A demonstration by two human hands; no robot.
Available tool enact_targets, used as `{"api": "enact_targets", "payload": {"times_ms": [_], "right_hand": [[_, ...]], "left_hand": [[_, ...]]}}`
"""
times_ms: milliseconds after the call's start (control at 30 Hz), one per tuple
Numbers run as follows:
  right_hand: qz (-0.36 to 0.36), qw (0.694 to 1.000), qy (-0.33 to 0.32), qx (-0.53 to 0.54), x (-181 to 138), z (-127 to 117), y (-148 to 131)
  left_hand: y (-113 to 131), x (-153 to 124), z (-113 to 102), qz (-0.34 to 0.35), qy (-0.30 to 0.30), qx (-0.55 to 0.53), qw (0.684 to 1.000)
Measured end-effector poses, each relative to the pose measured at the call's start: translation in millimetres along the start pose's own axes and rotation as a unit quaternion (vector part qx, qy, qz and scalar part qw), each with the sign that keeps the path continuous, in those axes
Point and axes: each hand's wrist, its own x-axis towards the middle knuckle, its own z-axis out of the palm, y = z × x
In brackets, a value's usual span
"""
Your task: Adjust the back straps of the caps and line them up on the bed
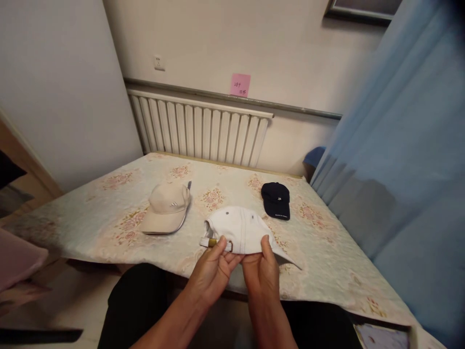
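Note:
A white cap (241, 228) lies at the near edge of the floral mattress (319, 247), its brim pointing right. My left hand (212, 271) pinches the cap's back strap by its brass buckle (213, 242). My right hand (261, 271) grips the cap's lower rim beside it, thumb on top. Both hands are closed on the cap. A beige cap (167, 207) rests to the left, and a dark navy cap (276, 199) sits further back on the right.
A white radiator (199, 128) lines the wall behind the bed, with a pink note (240, 85) above it. A blue curtain (399, 160) hangs along the right side. My dark-trousered knees (134, 305) are below the bed edge.

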Motion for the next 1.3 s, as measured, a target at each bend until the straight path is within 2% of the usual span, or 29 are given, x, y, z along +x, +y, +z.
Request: {"api": "enact_targets", "payload": {"times_ms": [133, 300, 433, 567, 733, 1033, 1200, 1300], "right_hand": [[0.005, 0.999, -0.017, 0.032, 0, -4, -7], [-0.002, 1.000, 0.002, 0.022, 0, -6, -11], [-0.024, 0.999, 0.030, 0.009, 1, -6, -9], [-0.016, 0.999, 0.037, -0.005, 3, -11, -3], [-0.013, 0.999, 0.048, -0.021, 0, -15, 8], [-0.054, 0.997, 0.005, -0.052, -3, -7, 10], [-0.065, 0.996, 0.008, -0.055, -3, -7, 14], [-0.074, 0.995, 0.025, -0.069, -4, -9, 17]], "left_hand": [[5, 2, -2, 0.001, 0.024, -0.009, 1.000], [7, 6, -3, 0.010, 0.047, -0.042, 0.998], [-1, 5, -3, -0.003, 0.013, -0.082, 0.997], [-12, 2, -4, -0.023, -0.026, -0.088, 0.995], [-14, 4, -4, -0.035, -0.045, -0.087, 0.995], [-5, 12, -5, -0.026, 0.016, -0.073, 0.997], [-5, 10, -5, -0.020, 0.027, -0.093, 0.995], [-8, 7, -6, -0.018, 0.012, -0.102, 0.995]]}}
